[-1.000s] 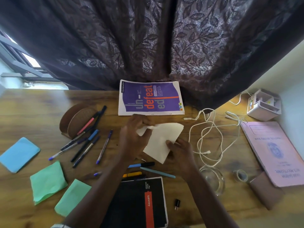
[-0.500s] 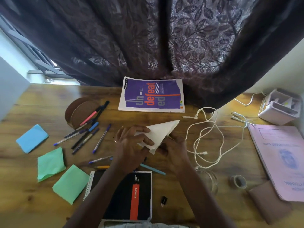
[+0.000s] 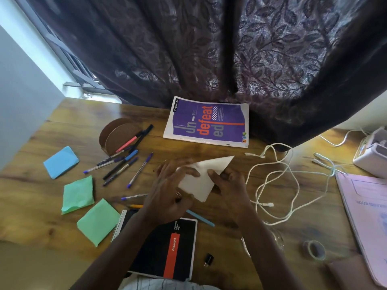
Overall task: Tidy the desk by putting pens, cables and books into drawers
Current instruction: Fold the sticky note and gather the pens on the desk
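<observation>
A cream folded paper is held just above the middle of the wooden desk. My left hand pinches its left edge and my right hand grips its right side. Several pens lie scattered to the left. More pens and a light blue one lie partly under my hands. A white cable is tangled on the right. A purple book lies at the back, a black spiral notebook near me, and a pink book at the right edge.
Blue and green folded papers lie at left, beside a brown round holder. A white organiser, a tape roll, a glass and a small black adapter sit at right. A dark curtain hangs behind.
Both hands have folded the cream paper from a wide sheet into a narrower pointed shape. The camera view shifted left and tilted.
</observation>
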